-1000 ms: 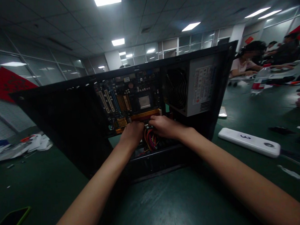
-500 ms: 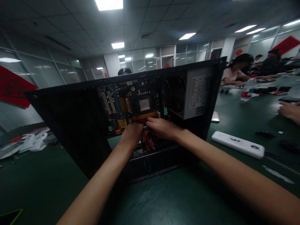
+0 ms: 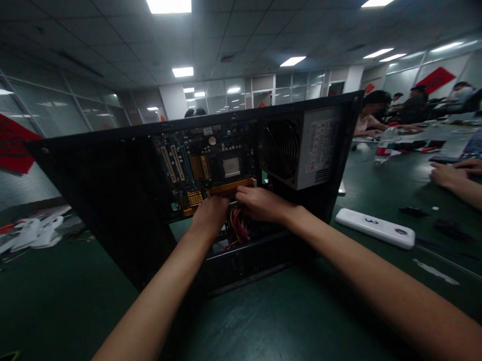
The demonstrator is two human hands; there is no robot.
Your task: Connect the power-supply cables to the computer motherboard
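Observation:
An open black computer case (image 3: 105, 191) stands on the dark green table (image 3: 271, 328). Inside it I see a blue motherboard (image 3: 208, 160) and a grey power supply (image 3: 303, 146) with a fan. Both my hands reach into the case at the board's lower edge. My left hand (image 3: 208, 216) is curled closed beside the yellow slots (image 3: 231, 187). My right hand (image 3: 260, 203) is closed too, its fingers pinched just left of a bundle of coloured wires (image 3: 239, 228). What the fingers hold is hidden.
A white power strip (image 3: 374, 228) marked 3 lies to the right of the case. Another person's hands (image 3: 452, 174) rest on the table at far right. More people sit further back. White clutter (image 3: 31, 232) lies at left. A plastic bottle (image 3: 383, 145) stands behind.
Both hands stay at the same spot on the board. My view has shifted a little, and the other person's hands at right have come further into sight.

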